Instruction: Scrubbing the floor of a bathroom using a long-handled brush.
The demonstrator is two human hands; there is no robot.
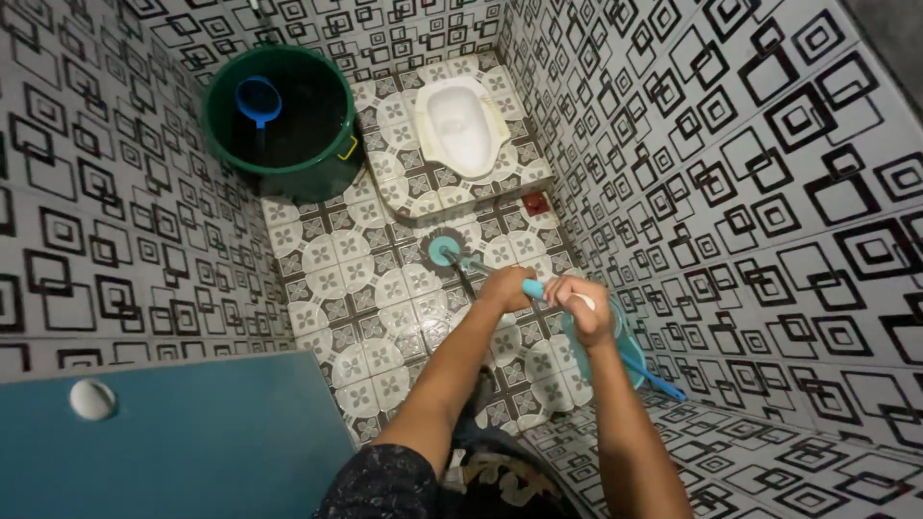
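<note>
I look down into a small tiled bathroom. My left hand (505, 287) and my right hand (584, 308) both grip the teal handle of a long scrub brush (532, 287). Its round head (443, 251) with dark bristles presses on the patterned floor tiles (336, 288), just below the raised step of the white squat toilet (461, 123). My left hand is lower on the shaft, my right hand at the handle's end.
A dark green bucket (332, 163) with a blue dipper (258, 100) stands at the back left. A small red drain cover (536, 203) sits near the right wall. A blue dustpan-like thing (635, 360) leans by the right wall. A teal door (183, 442) is at lower left.
</note>
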